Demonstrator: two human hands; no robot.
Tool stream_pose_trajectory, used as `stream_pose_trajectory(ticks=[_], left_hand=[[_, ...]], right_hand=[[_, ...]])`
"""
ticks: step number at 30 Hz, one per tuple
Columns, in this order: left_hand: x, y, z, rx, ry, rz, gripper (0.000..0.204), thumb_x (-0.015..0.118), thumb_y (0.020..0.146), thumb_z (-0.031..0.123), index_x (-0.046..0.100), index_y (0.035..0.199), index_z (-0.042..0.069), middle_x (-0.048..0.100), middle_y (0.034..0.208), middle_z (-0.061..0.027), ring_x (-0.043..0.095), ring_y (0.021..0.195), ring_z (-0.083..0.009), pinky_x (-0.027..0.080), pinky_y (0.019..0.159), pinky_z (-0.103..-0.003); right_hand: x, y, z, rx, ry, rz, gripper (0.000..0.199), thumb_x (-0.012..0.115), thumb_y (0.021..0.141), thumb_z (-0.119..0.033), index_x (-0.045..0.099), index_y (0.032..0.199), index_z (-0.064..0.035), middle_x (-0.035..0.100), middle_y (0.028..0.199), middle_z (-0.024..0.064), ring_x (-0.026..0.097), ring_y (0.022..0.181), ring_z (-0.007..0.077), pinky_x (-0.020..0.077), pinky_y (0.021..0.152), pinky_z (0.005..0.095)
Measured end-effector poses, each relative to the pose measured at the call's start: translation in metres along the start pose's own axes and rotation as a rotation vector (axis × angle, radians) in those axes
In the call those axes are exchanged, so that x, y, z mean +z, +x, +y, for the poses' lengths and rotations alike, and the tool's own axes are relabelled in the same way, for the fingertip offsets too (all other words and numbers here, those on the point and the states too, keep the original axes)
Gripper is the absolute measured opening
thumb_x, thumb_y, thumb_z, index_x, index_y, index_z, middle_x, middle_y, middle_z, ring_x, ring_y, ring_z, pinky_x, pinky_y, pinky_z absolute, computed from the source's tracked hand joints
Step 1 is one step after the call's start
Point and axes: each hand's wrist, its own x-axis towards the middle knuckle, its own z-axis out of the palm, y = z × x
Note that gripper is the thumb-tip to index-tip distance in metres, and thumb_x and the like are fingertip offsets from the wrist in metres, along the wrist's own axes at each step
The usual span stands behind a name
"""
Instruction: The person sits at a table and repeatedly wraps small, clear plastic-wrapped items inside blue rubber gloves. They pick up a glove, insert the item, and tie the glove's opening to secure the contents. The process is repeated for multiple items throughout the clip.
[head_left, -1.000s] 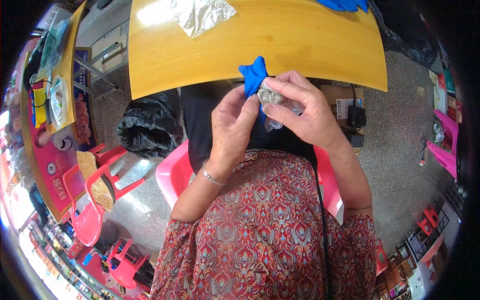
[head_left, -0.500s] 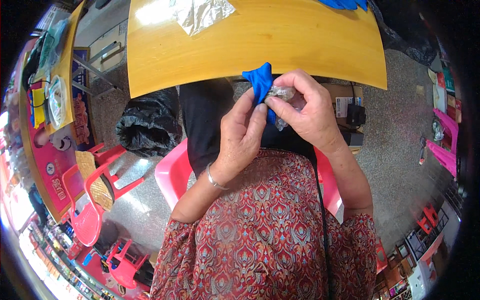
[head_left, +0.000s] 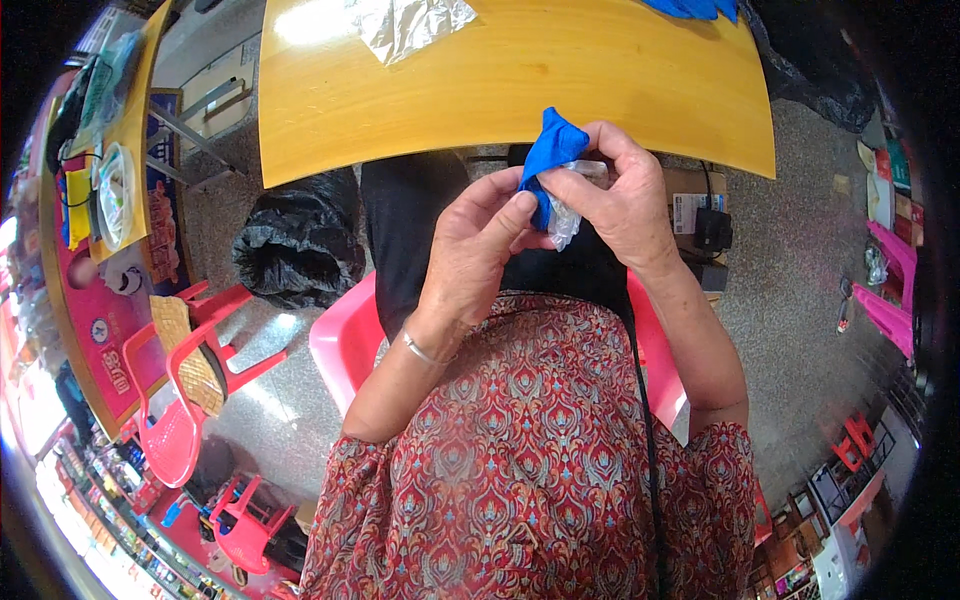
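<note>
Between my two hands, just off the table's near edge and above my lap, is a small piece of blue cloth (head_left: 553, 142) together with a crumpled clear plastic bag (head_left: 566, 222). My left hand (head_left: 475, 240) pinches the cloth's lower left side between thumb and fingers. My right hand (head_left: 625, 200) is closed on the bag and the cloth, its thumb pressed into where the two meet. The bag bulges out below and to the right of the cloth; part of it is hidden by my right fingers.
A yellow table (head_left: 520, 90) spans the front, with a flat clear plastic bag (head_left: 410, 25) and more blue cloth (head_left: 690, 8) at its far side. An open black plastic bag (head_left: 300, 245) stands on the floor at left. Pink chairs (head_left: 175, 440) and a cardboard box (head_left: 685, 190) are nearby.
The blue cloth has shifted slightly right, its top now folded over toward my right fingers. My right thumb has pushed in further, and more of the clear bag shows below.
</note>
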Motion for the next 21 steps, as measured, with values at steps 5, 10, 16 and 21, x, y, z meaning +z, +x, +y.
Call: stream_pose_trajectory(ticks=[5, 10, 16, 21], left_hand=[[0.002, -0.001, -0.005, 0.11, 0.162, 0.029, 0.03, 0.064, 0.09, 0.011, 0.055, 0.114, -0.004, 0.062, 0.101, -0.009, 0.061, 0.086, -0.014, 0.055, 0.072, -0.029], [0.002, -0.001, -0.003, 0.154, 0.269, 0.051, 0.033, 0.066, 0.088, 0.009, 0.053, 0.115, -0.005, 0.061, 0.102, -0.0087, 0.059, 0.089, -0.0119, 0.052, 0.076, -0.025], [-0.002, 0.01, -0.01, 0.504, 0.492, 0.109, 0.029, 0.064, 0.089, 0.008, 0.056, 0.113, -0.005, 0.062, 0.101, -0.0073, 0.057, 0.09, -0.0087, 0.048, 0.075, -0.023], [-0.009, 0.01, 0.002, 0.324, 0.535, 0.203, 0.022, 0.06, 0.091, 0.01, 0.059, 0.108, -0.004, 0.064, 0.093, -0.0042, 0.056, 0.08, -0.0071, 0.047, 0.07, -0.021]], right_hand=[[0.005, 0.003, -0.005, 0.006, -0.113, 0.039, 0.028, 0.075, 0.074, -0.02, 0.063, 0.088, 0.0009, 0.066, 0.079, 0.007, 0.061, 0.072, 0.0095, 0.0505, 0.067, 0.0273], [0.005, 0.001, -0.003, 0.019, -0.151, 0.004, 0.028, 0.075, 0.075, -0.021, 0.063, 0.087, 0.0014, 0.066, 0.077, 0.0082, 0.061, 0.072, 0.0093, 0.0506, 0.067, 0.0277], [0.006, 0.002, -0.01, 0.216, 0.273, -0.173, 0.023, 0.07, 0.084, -0.022, 0.064, 0.091, -0.0006, 0.064, 0.083, 0.0026, 0.057, 0.073, 0.0074, 0.0472, 0.067, 0.0242], [-0.002, -0.002, -0.01, 0.232, 0.35, -0.275, 0.017, 0.065, 0.089, -0.018, 0.065, 0.089, -0.001, 0.061, 0.08, -0.0011, 0.053, 0.072, 0.0043, 0.0432, 0.064, 0.0208]])
